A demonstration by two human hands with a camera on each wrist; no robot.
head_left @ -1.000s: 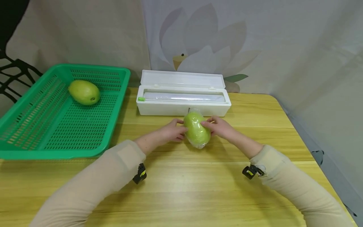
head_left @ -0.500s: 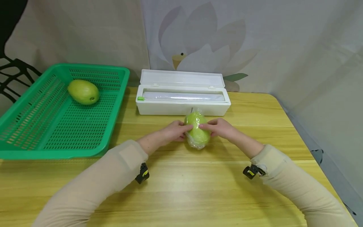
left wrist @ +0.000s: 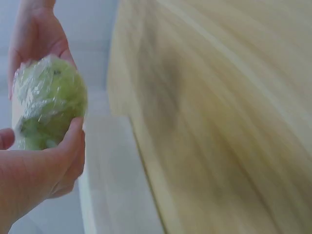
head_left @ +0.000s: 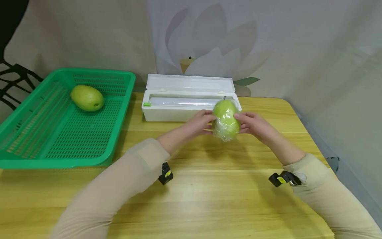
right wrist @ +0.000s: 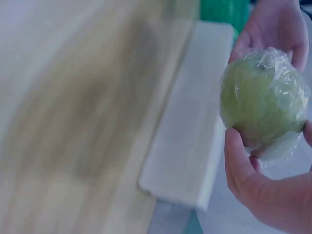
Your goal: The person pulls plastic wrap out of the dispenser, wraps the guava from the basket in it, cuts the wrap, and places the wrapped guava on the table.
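A green pear [head_left: 226, 116] wrapped in clear plastic film is held up off the table, its stem end pointing away from me. My left hand [head_left: 199, 123] grips its left side, with the thumb on the near face. From the right, my right hand [head_left: 257, 126] holds it between thumb and fingers. Both wrist views show crumpled film over the pear's underside; the fingertips curl around it in the left wrist view [left wrist: 51, 102]. Behind the pear stands a white cling film box [head_left: 167, 115] with its lid raised and a film roll inside.
At the left stands a green plastic basket [head_left: 119, 126] with one yellow-green oval fruit [head_left: 87, 98] in it. A green slide piece [head_left: 147, 104] sits at the box's left front edge. A pale curtain hangs behind the wooden table [head_left: 191, 199].
Both hands have lifted the wrapped pear off the table and moved it right and away from me, in front of the box's right part. Basket and box stay put.
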